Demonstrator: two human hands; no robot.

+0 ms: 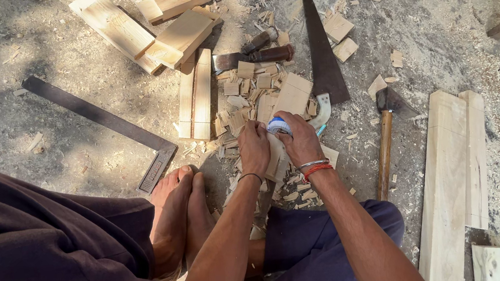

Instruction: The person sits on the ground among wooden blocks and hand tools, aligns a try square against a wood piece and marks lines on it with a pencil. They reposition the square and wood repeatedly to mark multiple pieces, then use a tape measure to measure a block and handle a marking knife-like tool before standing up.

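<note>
Sawdust-strewn ground (pixel 33 52) is lying all around you, chips already heaped at centre and uncut planks (pixel 450 187) waiting near right. Your left hand (pixel 254 148) is wrapping a pale wood block (pixel 276 159) while your right hand (pixel 300 141) is curling round a small blue-and-white container (pixel 278 126). You are sitting among one saw (pixel 322 57), one framing square (pixel 103 122), one adze (pixel 386 137) and two hammers (pixel 255 52).

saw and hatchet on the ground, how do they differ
The saw has a long, flat, dark blade tapering to a point and a pale curved handle; the hatchet has a small dark head on a long brown wooden handle. The saw lies above the hands, the hatchet to their right. Both rest on sawdust-covered ground.
</note>
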